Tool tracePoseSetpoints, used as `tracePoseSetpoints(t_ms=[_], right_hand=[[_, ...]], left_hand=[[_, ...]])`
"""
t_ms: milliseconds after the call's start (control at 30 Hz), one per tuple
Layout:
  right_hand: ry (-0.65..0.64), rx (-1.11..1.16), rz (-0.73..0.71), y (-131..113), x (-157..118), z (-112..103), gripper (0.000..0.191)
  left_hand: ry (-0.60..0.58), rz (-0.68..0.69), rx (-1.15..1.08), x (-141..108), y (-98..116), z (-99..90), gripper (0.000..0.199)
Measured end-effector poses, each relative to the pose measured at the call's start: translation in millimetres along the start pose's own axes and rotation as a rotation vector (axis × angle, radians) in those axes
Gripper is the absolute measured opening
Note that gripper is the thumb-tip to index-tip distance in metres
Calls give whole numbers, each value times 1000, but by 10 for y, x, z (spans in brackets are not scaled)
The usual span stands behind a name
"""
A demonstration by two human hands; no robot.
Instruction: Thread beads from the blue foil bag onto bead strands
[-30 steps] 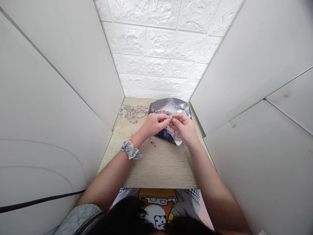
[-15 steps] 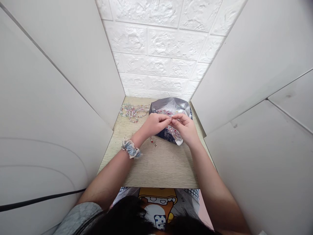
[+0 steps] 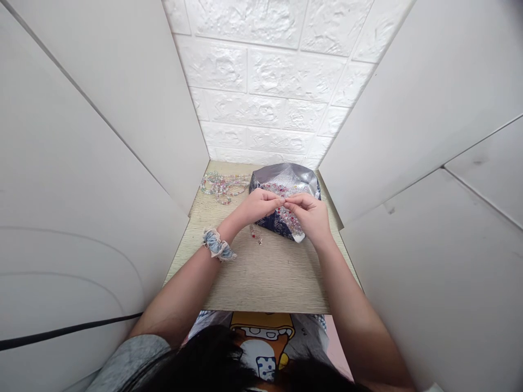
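Note:
My left hand (image 3: pixel 261 205) and my right hand (image 3: pixel 309 214) meet fingertip to fingertip, both pinched closed. What they pinch is too small to make out. Below them lies a silver-lined bag (image 3: pixel 304 173) with a dark blue patterned outside, its mouth spread open. Many small pink, red and clear beads (image 3: pixel 292 222) fill it. A strand end with a few red and clear beads (image 3: pixel 255 236) hangs out onto the board under my left wrist. Left of the bag, several strung strands of pastel beads (image 3: pixel 223 186) lie in a loose heap.
The pale wood-grain tabletop (image 3: pixel 265 283) is narrow, with white panels (image 3: pixel 408 163) close on both sides. A white brick-patterned wall (image 3: pixel 292 73) stands behind. A black cable (image 3: pixel 73 328) runs along the lower left.
Both hands have shifted slightly, their fingertips a little lower and to the left, still pinched together. The bag and the bead strands lie as before.

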State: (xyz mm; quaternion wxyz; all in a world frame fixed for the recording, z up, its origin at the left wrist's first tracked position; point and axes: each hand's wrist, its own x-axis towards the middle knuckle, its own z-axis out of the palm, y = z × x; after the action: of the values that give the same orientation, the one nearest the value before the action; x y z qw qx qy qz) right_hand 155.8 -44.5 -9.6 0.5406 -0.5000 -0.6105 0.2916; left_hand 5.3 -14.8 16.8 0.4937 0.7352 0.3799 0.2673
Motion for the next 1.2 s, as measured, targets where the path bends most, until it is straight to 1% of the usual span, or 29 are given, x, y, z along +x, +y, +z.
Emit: tracePoseSetpoints(t_ms=[167, 233, 333, 433, 600, 667, 733, 800, 900, 967, 1067, 1200], right_hand=[[5, -148, -143, -21, 0, -1, 5], [-3, -164, -164, -23, 4, 4, 7], [-39, -148, -184, -16, 10, 8, 9], [-78, -148, -217, -9, 12, 2, 10], [-82, -177, -179, -21, 7, -25, 15], [-57, -232, -179, -11, 13, -45, 16], [-53, -335, -184, 26, 26, -67, 17], [-108, -492, -182, 90, 42, -84, 16], [-264, -735, -173, 198, 55, -81, 17], [-325, -842, -167, 249, 53, -63, 18], [-349, -911, -164, 283, 44, -32, 18], [-358, -915, -164, 293, 45, -10, 20]], left_hand=[[-4, -26, -89, 17, 0, 24, 33], [6, -47, -113, 19, 5, 33, 31], [21, -61, -113, 16, 0, 30, 31], [6, -66, -129, 12, -13, 11, 33], [-71, -67, -153, 4, -6, -3, 32], [-80, -74, -161, 5, -3, 2, 31], [-69, -77, -184, 9, -9, 6, 30], [-36, -73, -198, 14, -17, 4, 30], [46, -64, -177, 18, -25, -12, 30], [85, -61, -168, 20, -30, -22, 30], [99, -58, -192, 29, -43, -28, 27], [104, -55, -198, 47, -65, -17, 25]])
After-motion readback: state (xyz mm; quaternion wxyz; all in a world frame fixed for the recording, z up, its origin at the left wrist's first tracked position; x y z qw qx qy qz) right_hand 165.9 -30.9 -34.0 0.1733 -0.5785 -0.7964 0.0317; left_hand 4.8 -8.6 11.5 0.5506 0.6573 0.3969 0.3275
